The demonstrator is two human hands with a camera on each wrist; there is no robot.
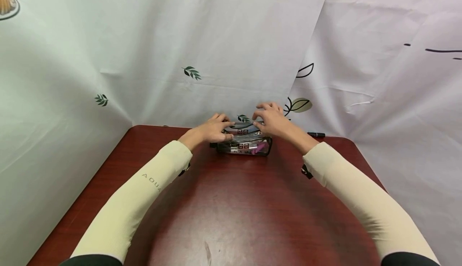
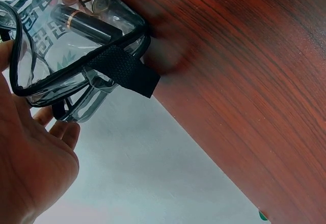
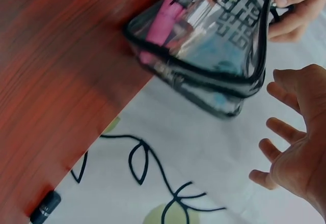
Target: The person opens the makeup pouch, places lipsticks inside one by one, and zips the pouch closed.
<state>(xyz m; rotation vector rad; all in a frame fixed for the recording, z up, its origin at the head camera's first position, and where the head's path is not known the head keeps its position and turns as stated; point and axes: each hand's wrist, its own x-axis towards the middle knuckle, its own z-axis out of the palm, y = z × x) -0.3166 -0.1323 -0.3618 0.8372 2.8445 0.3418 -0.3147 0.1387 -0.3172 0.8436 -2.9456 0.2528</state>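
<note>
Pouch [image 1: 243, 147], just one, sits near the far edge of one table [image 1: 234, 202]; left hand [image 1: 213, 130] pinches its rim, right hand [image 1: 273, 123] spreads its fingers beside it; one pen [image 1: 316, 135] lies rightward.

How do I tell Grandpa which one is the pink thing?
Start at the red table, then find the clear pouch near its far edge. Look inside, towards the pouch's right end, for the pink thing. It's bright pink, unlike the black tube in there.
</note>
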